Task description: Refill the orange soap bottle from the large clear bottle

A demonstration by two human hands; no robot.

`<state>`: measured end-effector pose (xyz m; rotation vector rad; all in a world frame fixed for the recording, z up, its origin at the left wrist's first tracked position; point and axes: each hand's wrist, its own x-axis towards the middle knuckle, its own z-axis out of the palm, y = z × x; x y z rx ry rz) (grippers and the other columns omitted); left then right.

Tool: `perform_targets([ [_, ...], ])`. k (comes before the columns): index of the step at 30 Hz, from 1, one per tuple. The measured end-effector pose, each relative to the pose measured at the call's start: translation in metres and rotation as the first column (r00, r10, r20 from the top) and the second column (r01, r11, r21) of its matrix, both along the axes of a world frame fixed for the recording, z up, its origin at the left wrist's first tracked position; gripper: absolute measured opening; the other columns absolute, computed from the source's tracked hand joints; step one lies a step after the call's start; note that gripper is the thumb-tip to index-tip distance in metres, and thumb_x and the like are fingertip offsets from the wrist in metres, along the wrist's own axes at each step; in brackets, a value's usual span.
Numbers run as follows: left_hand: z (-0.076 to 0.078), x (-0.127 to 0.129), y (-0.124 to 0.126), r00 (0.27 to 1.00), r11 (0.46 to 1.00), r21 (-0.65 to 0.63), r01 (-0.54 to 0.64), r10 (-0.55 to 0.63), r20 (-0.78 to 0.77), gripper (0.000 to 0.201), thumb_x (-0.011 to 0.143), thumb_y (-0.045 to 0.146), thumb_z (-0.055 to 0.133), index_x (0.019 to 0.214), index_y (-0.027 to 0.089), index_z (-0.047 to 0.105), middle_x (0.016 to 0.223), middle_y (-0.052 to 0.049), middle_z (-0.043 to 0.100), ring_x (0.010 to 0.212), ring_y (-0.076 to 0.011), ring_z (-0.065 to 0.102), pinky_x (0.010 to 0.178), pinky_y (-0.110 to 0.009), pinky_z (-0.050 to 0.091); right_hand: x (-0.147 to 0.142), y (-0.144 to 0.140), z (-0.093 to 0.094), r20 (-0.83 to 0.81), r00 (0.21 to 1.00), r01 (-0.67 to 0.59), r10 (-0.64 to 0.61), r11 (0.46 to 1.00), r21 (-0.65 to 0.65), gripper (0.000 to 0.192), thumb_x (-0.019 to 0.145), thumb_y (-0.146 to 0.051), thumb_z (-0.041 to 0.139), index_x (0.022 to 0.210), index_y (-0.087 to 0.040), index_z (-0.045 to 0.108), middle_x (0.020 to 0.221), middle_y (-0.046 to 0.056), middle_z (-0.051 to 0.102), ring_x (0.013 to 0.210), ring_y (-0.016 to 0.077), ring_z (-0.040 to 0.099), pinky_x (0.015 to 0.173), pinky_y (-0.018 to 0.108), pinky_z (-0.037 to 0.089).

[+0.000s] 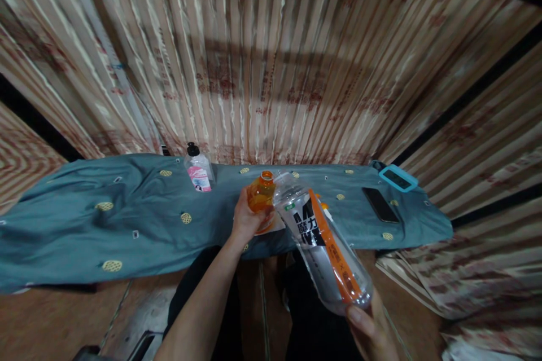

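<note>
My left hand [247, 218] is wrapped round an orange see-through bottle [261, 194], whose uncapped mouth points up. In my right hand [369, 324] is the base of a large clear plastic bottle [319, 242] with an orange and black label. This bottle is tilted, its neck close beside the mouth of the orange bottle; whether the two touch I cannot tell. Any liquid passing between them cannot be made out. Under my left hand lies a white and orange flat piece [275, 224], partly hidden. Something small with orange tops [324, 206] shows behind the clear bottle.
A teal cloth with yellow prints [152, 237] covers the narrow table. On it stand a clear pump bottle with a pink label [199, 172] at the left, and a black phone [380, 205] and a blue-framed digital clock [398, 178] at the right. Patterned curtains [262, 67] hang behind.
</note>
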<state>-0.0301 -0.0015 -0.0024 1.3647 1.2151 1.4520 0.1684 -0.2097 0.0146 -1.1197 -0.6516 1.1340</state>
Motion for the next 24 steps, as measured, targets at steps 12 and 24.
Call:
perform_targets([
  [12,0.003,-0.002,-0.003,1.000,1.000,0.007,-0.007,0.007,-0.004,0.061,0.059,0.027,0.083,0.113,0.019,0.055,0.115,-0.008,0.069,0.107,-0.0251,0.067,0.097,-0.040,0.052,0.003,0.012,0.003,0.219,0.976,-0.011,-0.003,0.998,0.064,0.081,0.054,-0.045,0.090,0.128,-0.028,0.061,0.122,0.003,0.073,0.114,0.0313,0.064,0.095,0.034,0.046],
  [24,0.014,0.002,-0.006,1.000,1.000,-0.024,-0.009,0.010,0.007,0.060,0.056,0.022,0.083,0.109,0.019,0.055,0.112,-0.008,0.069,0.104,-0.0251,0.067,0.097,-0.043,0.051,0.000,-0.004,-0.013,-0.155,0.986,0.056,-0.055,0.998,0.000,0.056,0.062,-0.041,0.087,0.115,-0.033,0.070,0.119,0.002,0.078,0.116,0.0367,0.066,0.097,0.052,0.054],
])
